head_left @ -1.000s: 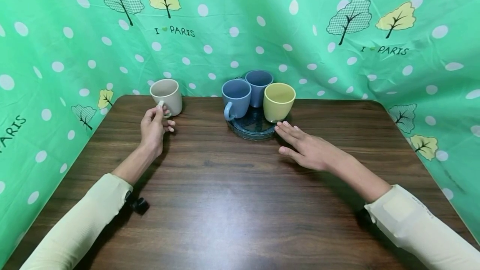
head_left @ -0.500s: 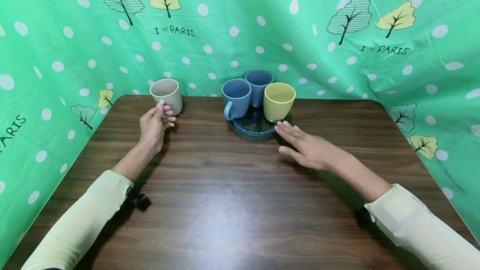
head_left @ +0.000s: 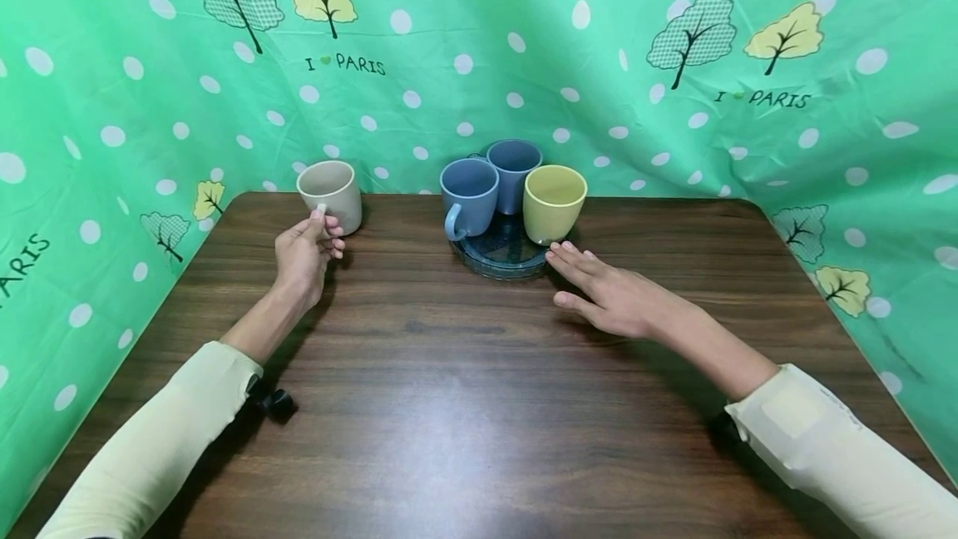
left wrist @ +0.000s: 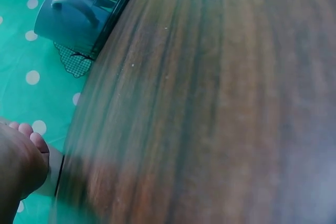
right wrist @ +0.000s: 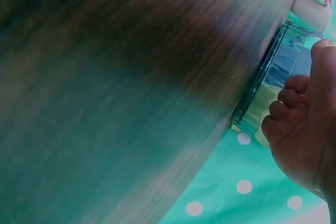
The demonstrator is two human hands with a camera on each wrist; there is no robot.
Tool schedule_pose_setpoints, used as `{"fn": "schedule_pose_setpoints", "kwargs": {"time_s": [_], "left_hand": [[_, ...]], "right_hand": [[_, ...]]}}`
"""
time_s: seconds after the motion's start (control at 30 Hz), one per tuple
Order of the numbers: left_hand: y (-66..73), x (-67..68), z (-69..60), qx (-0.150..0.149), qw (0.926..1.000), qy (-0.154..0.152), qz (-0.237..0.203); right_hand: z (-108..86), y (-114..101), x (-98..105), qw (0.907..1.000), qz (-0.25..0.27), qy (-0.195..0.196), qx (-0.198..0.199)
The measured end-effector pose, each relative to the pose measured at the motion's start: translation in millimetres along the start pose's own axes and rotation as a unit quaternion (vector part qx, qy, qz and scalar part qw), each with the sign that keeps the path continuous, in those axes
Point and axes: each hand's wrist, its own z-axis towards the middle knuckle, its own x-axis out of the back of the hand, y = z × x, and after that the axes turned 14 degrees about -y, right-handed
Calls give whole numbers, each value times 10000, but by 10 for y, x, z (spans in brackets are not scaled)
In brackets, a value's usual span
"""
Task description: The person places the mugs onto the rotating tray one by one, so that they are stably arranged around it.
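At the table's far left, a light grey mug (head_left: 343, 200) stands upright on the wood. My left hand (head_left: 301, 260) pinches its handle between thumb and fingers. A round, dark, clear tray (head_left: 500, 273) at the back middle bears three mugs. These are a blue mug (head_left: 473, 196) with its handle facing front left, a second blue mug (head_left: 516, 177) behind it, and a yellow mug (head_left: 555, 205) at the right. My right hand (head_left: 617, 298) has straight fingers, their tips at the tray's right front rim below the yellow mug. Whether they touch it, I cannot tell.
The brown wooden table (head_left: 449, 422) ends just behind the mugs. A green spotted curtain (head_left: 419, 40) hangs along the back and both sides. A small black device (head_left: 279, 406) sits at the left sleeve (head_left: 172, 422).
The left hand's other fingers have drawn up closer to the grey mug's side. The mugs, tray and right hand stay in place; the head view has shifted slightly.
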Motion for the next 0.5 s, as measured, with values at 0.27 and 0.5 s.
{"fn": "schedule_pose_setpoints", "kwargs": {"time_s": [0.27, 0.5], "left_hand": [[-3, -7, -66, -136, 9998, -110, -60], [52, -96, -179, -146, 9989, -445, 83]], "right_hand": [[5, -3, 14, 10000, 21, -34, -23], [-6, -5, -5, 10000, -6, -3, -5]]}}
